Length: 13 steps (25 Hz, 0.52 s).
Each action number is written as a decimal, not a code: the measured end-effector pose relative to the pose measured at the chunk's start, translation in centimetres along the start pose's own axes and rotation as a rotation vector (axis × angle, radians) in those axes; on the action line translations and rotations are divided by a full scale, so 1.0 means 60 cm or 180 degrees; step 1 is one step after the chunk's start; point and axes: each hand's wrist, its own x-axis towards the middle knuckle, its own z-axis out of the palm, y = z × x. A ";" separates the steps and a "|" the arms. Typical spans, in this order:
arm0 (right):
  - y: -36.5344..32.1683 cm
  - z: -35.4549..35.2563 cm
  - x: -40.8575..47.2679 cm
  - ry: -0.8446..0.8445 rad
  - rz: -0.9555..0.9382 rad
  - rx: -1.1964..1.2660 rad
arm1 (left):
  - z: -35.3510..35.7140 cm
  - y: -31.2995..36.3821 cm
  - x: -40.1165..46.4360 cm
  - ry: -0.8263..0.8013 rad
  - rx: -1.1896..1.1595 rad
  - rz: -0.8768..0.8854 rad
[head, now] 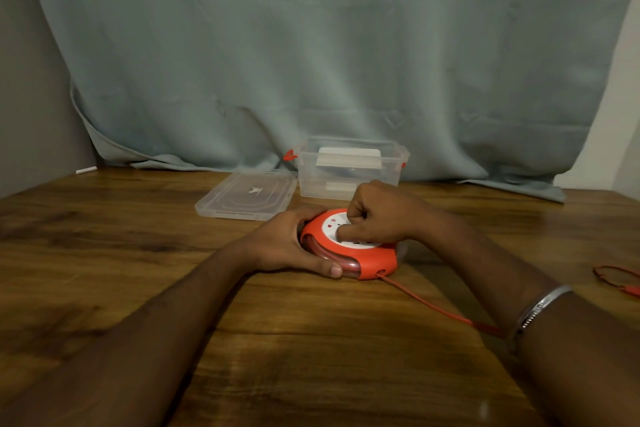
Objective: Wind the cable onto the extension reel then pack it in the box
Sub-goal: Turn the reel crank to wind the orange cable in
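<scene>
A round red extension reel (375,262) with a white socket face lies flat on the wooden table (311,357). My left hand (287,243) grips its left rim, thumb along the front edge. My right hand (375,215) rests on top with curled fingers, one fingertip pressed into the white face. A thin red cable (433,305) runs from the reel's front opening to the right, passes under my right forearm, and shows again as a loop (620,279) at the right edge. The clear plastic box (311,177) with red latches stands open behind the reel.
The box's clear lid (247,196) lies flat to the left of the box. A grey-green curtain (329,45) hangs behind the table's far edge. A small white object (86,170) lies at the far left corner. A metal bangle (540,305) is on my right wrist.
</scene>
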 end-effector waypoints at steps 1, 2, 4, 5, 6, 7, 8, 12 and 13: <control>-0.001 -0.001 0.001 -0.0002 -0.0018 -0.0011 | 0.000 0.000 0.000 0.0004 -0.0002 0.0025; -0.001 -0.002 0.000 -0.0020 -0.0036 0.0009 | 0.000 -0.001 -0.001 0.0023 -0.0001 0.0051; 0.000 -0.011 -0.003 -0.0011 -0.0066 0.0103 | 0.001 -0.001 -0.001 0.0055 0.0006 0.0067; 0.002 -0.017 -0.006 -0.0003 -0.0048 0.0255 | 0.001 -0.001 -0.001 0.0059 0.0006 0.0060; 0.006 -0.024 -0.011 -0.0032 -0.0039 0.0448 | 0.000 -0.001 -0.001 0.0056 0.0001 0.0036; 0.012 -0.031 -0.014 -0.0108 -0.0012 0.0595 | 0.000 -0.001 -0.001 0.0042 -0.0003 0.0001; 0.017 -0.038 -0.018 -0.0237 0.0027 0.0655 | -0.001 0.000 -0.002 0.0018 -0.0005 -0.0038; 0.041 -0.045 -0.022 -0.0623 0.0193 0.0765 | -0.002 -0.002 -0.001 -0.0019 0.0019 -0.0105; 0.047 -0.045 -0.022 -0.0610 0.0219 0.0844 | -0.003 -0.003 -0.001 -0.0027 0.0029 -0.0106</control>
